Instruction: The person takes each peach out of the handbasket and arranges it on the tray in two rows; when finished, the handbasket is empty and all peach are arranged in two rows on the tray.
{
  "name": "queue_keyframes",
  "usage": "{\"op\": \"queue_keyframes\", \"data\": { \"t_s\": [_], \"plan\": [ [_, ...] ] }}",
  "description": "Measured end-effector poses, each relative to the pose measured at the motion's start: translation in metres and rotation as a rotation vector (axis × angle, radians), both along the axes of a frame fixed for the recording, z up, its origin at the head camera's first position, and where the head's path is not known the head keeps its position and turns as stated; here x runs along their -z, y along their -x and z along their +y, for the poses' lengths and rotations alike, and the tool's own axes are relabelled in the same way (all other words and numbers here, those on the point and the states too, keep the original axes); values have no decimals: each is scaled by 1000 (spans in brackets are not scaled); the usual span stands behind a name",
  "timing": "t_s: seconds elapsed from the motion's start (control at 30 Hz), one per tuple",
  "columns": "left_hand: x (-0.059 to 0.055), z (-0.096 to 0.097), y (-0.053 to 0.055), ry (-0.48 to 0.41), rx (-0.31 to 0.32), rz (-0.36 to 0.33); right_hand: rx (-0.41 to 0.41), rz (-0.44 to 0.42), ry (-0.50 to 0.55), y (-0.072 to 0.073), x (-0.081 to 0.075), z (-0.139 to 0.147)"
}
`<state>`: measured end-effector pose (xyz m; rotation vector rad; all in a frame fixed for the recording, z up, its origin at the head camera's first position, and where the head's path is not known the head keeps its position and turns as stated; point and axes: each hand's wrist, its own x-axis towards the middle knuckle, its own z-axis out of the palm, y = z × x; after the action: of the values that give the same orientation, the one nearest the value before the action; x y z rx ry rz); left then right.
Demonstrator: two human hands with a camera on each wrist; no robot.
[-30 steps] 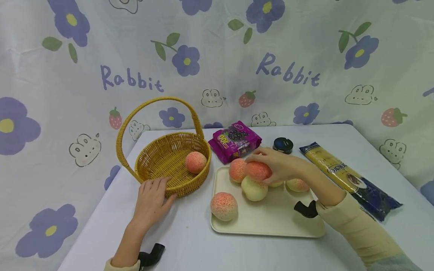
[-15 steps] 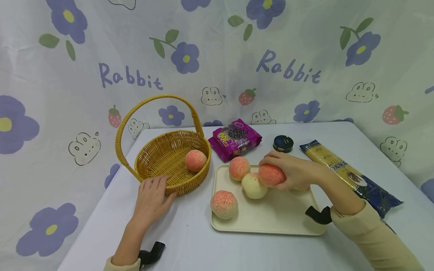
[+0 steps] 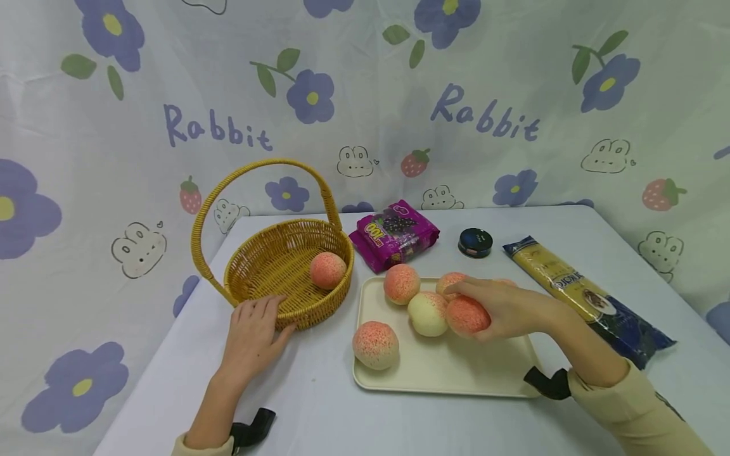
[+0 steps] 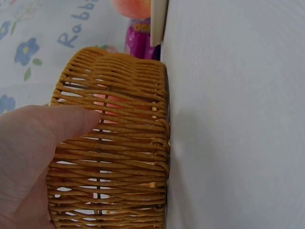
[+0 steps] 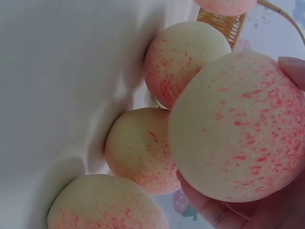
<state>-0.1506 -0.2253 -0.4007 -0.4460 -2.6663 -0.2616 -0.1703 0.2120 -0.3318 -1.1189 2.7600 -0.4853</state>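
My right hand [image 3: 510,307] grips a pink-and-cream peach [image 3: 467,315] over the beige tray [image 3: 450,373]. In the right wrist view this held peach [image 5: 238,129] looms large, thumb and fingers on opposite sides of it. Several other peaches rest on the tray, among them a pale one [image 3: 426,314] just left of the held one and one at the front left corner [image 3: 376,345]. At the left, my left hand [image 3: 253,335] holds the near rim of a woven basket [image 3: 316,311], its thumb along the outer wall. One peach [image 3: 327,271] lies inside the basket.
Behind the tray lie a purple snack packet [image 3: 396,234] and a round black container [image 3: 475,242]. A long yellow-and-blue packet [image 3: 587,297] stretches along the right side of the white table. The basket's tall handle [image 3: 256,166] arches up. A printed cloth hangs at the back.
My right hand has moved right and nearer to me with the peach in its grip, uncovering another peach behind it. The left hand stays on the basket rim.
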Motion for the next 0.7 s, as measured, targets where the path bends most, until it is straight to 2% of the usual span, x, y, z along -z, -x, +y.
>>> {"op": "queue_keyframes", "data": {
  "t_s": [0.1,0.23,0.4,0.57,0.7],
  "plan": [
    [0,-1,0,-1,0,5,-7,-43,1,-1,2,1],
    [2,-1,0,-4,0,7,-34,-161,-12,-1,6,1],
    [2,-1,-1,-4,-2,2,-44,-272,-98,1,10,-3],
    [2,0,-1,-1,-6,-3,-20,-271,-191,0,16,-11],
    [0,-1,-1,-5,-5,0,-25,-261,-170,0,18,-17]
  ]
}}
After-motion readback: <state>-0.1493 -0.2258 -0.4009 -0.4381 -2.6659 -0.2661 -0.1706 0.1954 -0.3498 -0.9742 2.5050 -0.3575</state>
